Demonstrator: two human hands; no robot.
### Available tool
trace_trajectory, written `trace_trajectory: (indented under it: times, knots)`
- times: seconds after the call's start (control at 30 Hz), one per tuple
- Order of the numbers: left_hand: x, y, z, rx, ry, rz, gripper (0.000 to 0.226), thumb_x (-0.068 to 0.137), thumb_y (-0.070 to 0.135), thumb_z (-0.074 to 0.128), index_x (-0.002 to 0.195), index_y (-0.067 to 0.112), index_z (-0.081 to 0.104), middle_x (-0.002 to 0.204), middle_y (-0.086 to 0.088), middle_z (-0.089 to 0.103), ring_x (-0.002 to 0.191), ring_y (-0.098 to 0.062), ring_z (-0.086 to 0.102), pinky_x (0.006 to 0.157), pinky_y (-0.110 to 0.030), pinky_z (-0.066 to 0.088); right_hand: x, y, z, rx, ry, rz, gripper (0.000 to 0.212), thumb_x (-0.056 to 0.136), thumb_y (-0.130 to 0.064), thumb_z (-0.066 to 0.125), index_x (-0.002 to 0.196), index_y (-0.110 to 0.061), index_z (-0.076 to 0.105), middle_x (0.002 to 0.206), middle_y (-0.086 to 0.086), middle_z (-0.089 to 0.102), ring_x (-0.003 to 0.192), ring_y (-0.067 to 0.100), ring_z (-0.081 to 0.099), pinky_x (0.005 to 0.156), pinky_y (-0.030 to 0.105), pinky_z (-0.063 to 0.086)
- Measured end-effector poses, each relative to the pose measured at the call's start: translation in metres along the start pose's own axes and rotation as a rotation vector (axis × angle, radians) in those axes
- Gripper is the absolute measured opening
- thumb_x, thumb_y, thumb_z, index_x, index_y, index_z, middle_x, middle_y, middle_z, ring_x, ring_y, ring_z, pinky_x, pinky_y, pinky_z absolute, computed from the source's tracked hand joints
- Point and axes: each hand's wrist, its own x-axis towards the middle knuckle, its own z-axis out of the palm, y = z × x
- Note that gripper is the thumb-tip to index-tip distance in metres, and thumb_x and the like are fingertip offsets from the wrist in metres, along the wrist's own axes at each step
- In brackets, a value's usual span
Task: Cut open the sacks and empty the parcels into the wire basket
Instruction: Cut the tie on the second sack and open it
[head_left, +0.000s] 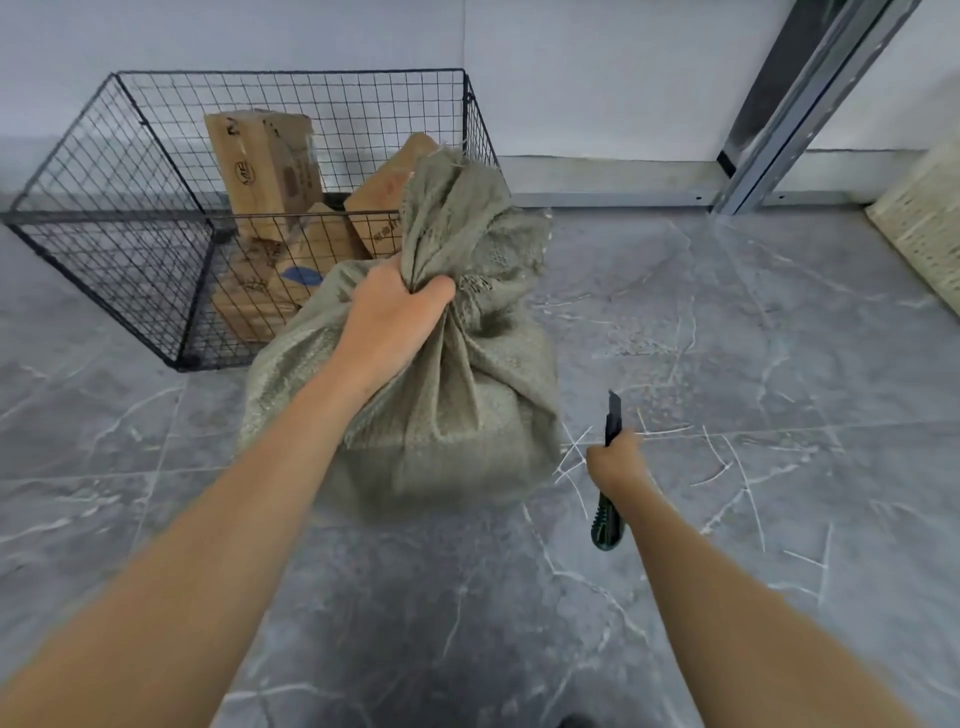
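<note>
Olive-green woven fabric is bunched in the left hand (395, 317), whose fingers are curled tight round the gathered neck of the sack (457, 410). The right hand (615, 460) is well apart from it, to the right and nearer, fisted round a dark green utility knife (607, 525). The knife's black tip points to the far side, clear of the sack. The bulging sack stands upright on the grey marbled floor (753, 338), with its loose top flopping above the grip. Just behind it to the left sits the black wire basket (104, 218), holding several brown cardboard parcels (265, 171) piled at angles. Beyond, a pale wall meets a metal frame (779, 104), and a light woven mat (924, 228) lies at the far right.
</note>
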Motion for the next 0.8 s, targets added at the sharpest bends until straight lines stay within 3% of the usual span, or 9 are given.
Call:
trace_trajectory:
  times: [0.13,0.27,0.4,0.7,0.8]
  knots:
    - [-0.002,-0.002,0.002,0.041,0.010,0.013,0.017,0.086,0.022,0.052,0.075,0.013,0.043,0.065,0.000,0.041,0.060,-0.016,0.043,0.056,-0.029,0.029,0.000,0.037,0.018,-0.113,-0.126,0.081,0.034,0.092,-0.006,0.047,0.125,-0.002,0.038,0.079,0.009,0.044,0.062,0.018,0.043,0.048,0.027,0.033]
    - [-0.005,-0.004,0.003,0.072,0.039,0.048,0.014,0.086,0.022,0.053,0.079,0.012,0.045,0.067,0.000,0.043,0.059,-0.013,0.043,0.045,-0.017,0.029,0.003,0.056,0.041,-0.197,-0.212,0.108,0.043,0.088,-0.008,0.047,0.129,-0.002,0.038,0.088,0.013,0.050,0.081,0.030,0.053,0.067,0.036,0.046]
    - [-0.008,-0.006,0.001,0.095,0.052,0.069,0.012,0.087,0.022,0.053,0.081,0.013,0.048,0.068,0.000,0.044,0.059,-0.012,0.043,0.040,-0.014,0.026,0.007,0.066,0.052,-0.315,-0.203,0.107,0.038,0.089,-0.016,0.052,0.125,-0.006,0.044,0.112,0.019,0.054,0.085,0.030,0.051,0.067,0.034,0.043]
    - [-0.010,-0.008,0.000,0.102,0.045,0.074,0.036,0.087,0.018,0.052,0.061,0.018,0.028,0.054,0.005,0.030,0.039,-0.003,0.030,0.038,-0.013,0.022,0.020,0.073,0.060,-0.353,-0.109,0.124,0.031,0.095,-0.014,0.047,0.123,-0.003,0.041,0.113,0.019,0.053,0.082,0.030,0.051,0.066,0.037,0.043]
    - [-0.010,-0.010,-0.001,0.111,0.046,0.064,0.038,0.087,0.017,0.052,0.060,0.018,0.027,0.052,0.006,0.028,0.038,-0.003,0.028,0.037,-0.015,0.019,0.024,0.077,0.062,-0.338,-0.053,0.096,0.028,0.092,-0.012,0.047,0.119,-0.004,0.041,0.112,0.017,0.053,0.095,0.034,0.055,0.074,0.042,0.049]
